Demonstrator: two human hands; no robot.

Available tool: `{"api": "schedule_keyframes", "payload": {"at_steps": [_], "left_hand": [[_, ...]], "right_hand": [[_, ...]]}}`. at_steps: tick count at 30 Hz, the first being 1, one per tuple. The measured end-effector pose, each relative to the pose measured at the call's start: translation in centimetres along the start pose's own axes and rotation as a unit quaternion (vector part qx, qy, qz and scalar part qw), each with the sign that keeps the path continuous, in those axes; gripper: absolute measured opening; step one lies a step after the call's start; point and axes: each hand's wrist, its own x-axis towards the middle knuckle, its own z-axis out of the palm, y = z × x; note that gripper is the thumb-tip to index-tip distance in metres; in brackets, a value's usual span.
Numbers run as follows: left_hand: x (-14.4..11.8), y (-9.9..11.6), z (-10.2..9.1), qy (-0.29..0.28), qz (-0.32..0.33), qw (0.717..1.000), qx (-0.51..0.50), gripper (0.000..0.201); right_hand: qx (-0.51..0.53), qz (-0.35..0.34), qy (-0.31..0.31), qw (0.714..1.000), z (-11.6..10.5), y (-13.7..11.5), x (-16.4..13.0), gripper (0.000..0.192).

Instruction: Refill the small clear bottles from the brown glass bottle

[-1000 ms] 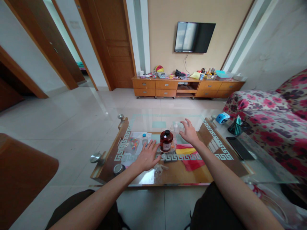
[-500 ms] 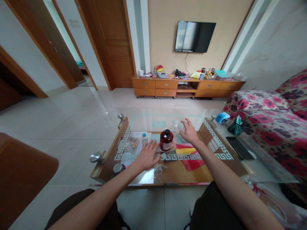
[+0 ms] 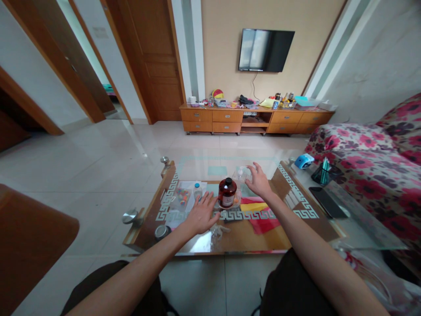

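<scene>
I sit at a glass coffee table (image 3: 297,221). My left hand (image 3: 199,214) lies flat on the glass with its fingers spread, just left of a brown bottle (image 3: 226,193) with a black cap. My right hand (image 3: 259,183) reaches past that bottle with its fingers apart, at a clear plastic container (image 3: 239,174); whether it grips the container cannot be told. A small clear bottle (image 3: 197,191) and a bag of coloured bits (image 3: 182,196) sit ahead of my left hand. Red and yellow sheets (image 3: 259,215) lie under my right forearm.
A black phone (image 3: 325,202), a dark pen holder (image 3: 324,173) and a blue object (image 3: 304,161) sit on the table's right side. A flowered sofa (image 3: 368,175) stands to the right. A wooden cabinet (image 3: 256,120) lines the far wall. Open tiled floor lies to the left.
Both hands keep their places on the table. Only the view shifts very slightly.
</scene>
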Motion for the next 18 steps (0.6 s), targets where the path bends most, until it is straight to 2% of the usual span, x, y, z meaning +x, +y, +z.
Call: {"api": "schedule_keyframes", "payload": {"at_steps": [18], "left_hand": [[0.01, -0.01, 0.0, -0.002, 0.003, 1.0, 0.001, 0.072]], "right_hand": [[0.002, -0.001, 0.007, 1.0, 0.2, 0.08, -0.02, 0.068]]}}
